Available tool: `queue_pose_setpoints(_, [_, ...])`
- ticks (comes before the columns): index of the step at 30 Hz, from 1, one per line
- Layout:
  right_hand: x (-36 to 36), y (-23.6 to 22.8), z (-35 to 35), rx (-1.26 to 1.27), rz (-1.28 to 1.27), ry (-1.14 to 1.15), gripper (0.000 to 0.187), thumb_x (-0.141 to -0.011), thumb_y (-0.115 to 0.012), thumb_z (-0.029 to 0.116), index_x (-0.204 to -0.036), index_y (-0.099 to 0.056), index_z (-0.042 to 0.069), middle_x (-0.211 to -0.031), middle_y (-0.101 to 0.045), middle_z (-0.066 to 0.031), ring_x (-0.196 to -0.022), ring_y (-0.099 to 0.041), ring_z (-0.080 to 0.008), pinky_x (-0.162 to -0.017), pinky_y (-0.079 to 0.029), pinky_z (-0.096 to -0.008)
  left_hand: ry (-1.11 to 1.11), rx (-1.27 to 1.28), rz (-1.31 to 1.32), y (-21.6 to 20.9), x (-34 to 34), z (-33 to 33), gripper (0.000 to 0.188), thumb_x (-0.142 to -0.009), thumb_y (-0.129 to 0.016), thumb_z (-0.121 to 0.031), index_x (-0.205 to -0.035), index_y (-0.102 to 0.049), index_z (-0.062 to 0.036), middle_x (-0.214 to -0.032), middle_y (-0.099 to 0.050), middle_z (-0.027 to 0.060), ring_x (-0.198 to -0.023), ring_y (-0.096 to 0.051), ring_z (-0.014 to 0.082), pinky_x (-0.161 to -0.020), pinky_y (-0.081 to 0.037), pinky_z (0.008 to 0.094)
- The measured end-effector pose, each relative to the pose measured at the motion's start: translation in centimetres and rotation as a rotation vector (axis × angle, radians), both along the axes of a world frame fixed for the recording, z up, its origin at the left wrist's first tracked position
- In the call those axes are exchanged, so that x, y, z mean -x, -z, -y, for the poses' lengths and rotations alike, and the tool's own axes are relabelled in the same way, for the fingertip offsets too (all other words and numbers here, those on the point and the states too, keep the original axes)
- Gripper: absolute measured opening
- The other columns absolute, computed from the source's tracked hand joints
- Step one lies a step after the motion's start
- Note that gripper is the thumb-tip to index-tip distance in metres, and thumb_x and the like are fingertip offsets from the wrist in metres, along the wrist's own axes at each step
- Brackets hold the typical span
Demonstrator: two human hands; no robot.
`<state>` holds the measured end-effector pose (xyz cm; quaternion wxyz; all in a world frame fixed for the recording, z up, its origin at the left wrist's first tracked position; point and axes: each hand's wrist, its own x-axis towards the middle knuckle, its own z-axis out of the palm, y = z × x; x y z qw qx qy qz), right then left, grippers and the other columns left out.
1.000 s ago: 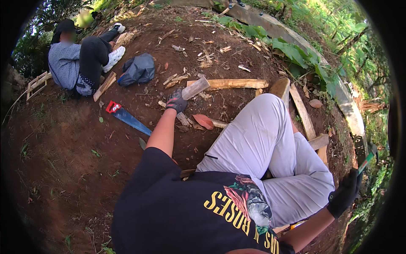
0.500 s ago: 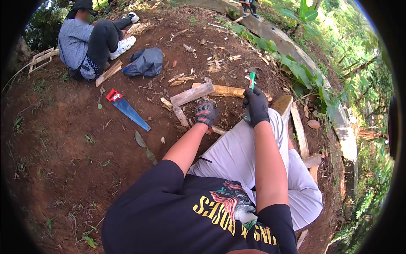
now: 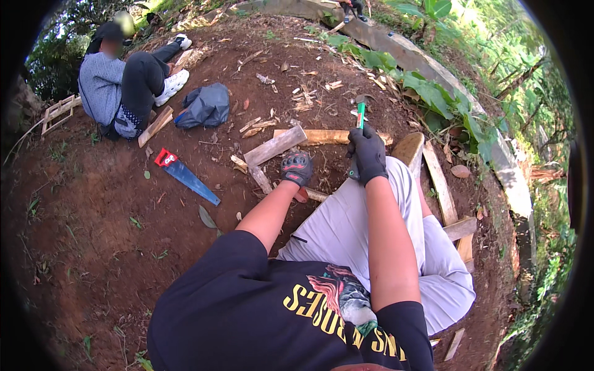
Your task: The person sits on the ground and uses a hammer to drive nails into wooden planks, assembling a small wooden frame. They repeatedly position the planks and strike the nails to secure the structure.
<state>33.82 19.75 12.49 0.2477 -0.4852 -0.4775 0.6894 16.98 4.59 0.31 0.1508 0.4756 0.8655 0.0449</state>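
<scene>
My right hand (image 3: 367, 154), in a dark glove, is wrapped round the green handle of a claw hammer (image 3: 361, 115); its head points up and away from me. My left hand (image 3: 297, 169), gloved in black with red marks, is curled low beside a grey wooden board (image 3: 275, 146). Whatever its fingers may hold is hidden under the glove. That board crosses a shorter wood piece (image 3: 260, 178) and touches a longer yellowish plank (image 3: 334, 136) lying beyond my hands. My bent leg in pale trousers is close to the right hand.
A red-handled saw (image 3: 187, 177) lies on the soil to the left. Beyond it are a dark plastic bag (image 3: 205, 106) and a seated person (image 3: 127, 86). Wood strips (image 3: 440, 185) lie right of my leg. A low concrete edge (image 3: 427, 71) runs along the plants; another person sits far off.
The view has shifted slightly, so the ground things sit a little further left. My left hand looks more tightly curled; my right hand keeps its hold on the hammer.
</scene>
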Motion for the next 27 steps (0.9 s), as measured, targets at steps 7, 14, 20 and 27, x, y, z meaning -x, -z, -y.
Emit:
queue_pose_setpoints(7, [0.0,-0.8,0.8,-0.05,0.002,-0.045,0.012,-0.103,-0.063,0.017,-0.105,-0.063,0.005,-0.079,-0.06,-0.003,-0.061,-0.056,-0.0126,-0.056,-0.052,-0.0324,-0.041,-0.063,0.018,-1.6,1.7,3.0,0.032,-0.098,-0.056,-0.031,-0.103,-0.074,-0.0046,-0.106,-0.074,0.0253,-0.1,-0.072,0.0447,-0.088,-0.056,0.0571])
queue_pose_setpoints(14, [0.4,-0.9,1.0,-0.048,0.07,-0.04,0.013,-0.102,-0.063,0.017,-0.103,-0.062,0.005,-0.078,-0.06,-0.0029,-0.062,-0.057,-0.0127,-0.057,-0.052,-0.0329,-0.213,-0.112,0.031,-4.5,5.5,3.3,0.038,-0.106,-0.046,-0.033,-0.107,-0.072,-0.0051,-0.109,-0.073,0.0255,-0.103,-0.071,0.0447,-0.089,-0.055,0.0566])
queue_pose_setpoints(20, [0.5,-0.5,0.9,-0.093,0.127,-0.05,0.014,-0.101,-0.064,0.019,-0.1,-0.062,0.005,-0.074,-0.06,-0.0032,-0.061,-0.058,-0.0134,-0.057,-0.051,-0.0324,-0.346,-0.302,0.013,-3.4,9.1,-1.2,0.041,-0.108,-0.043,-0.038,-0.117,-0.066,-0.0053,-0.112,-0.071,0.0261,-0.106,-0.068,0.0471,-0.091,-0.054,0.0572])
queue_pose_setpoints(27, [0.4,-0.8,0.9,-0.078,0.125,-0.063,0.015,-0.102,-0.065,0.02,-0.098,-0.062,0.006,-0.072,-0.059,-0.0032,-0.06,-0.057,-0.0129,-0.057,-0.051,-0.0327,-0.399,-0.282,0.228,1.1,10.1,-3.8,0.034,-0.106,-0.05,-0.036,-0.119,-0.064,-0.0068,-0.117,-0.071,0.027,-0.113,-0.066,0.0467,-0.096,-0.052,0.0543])
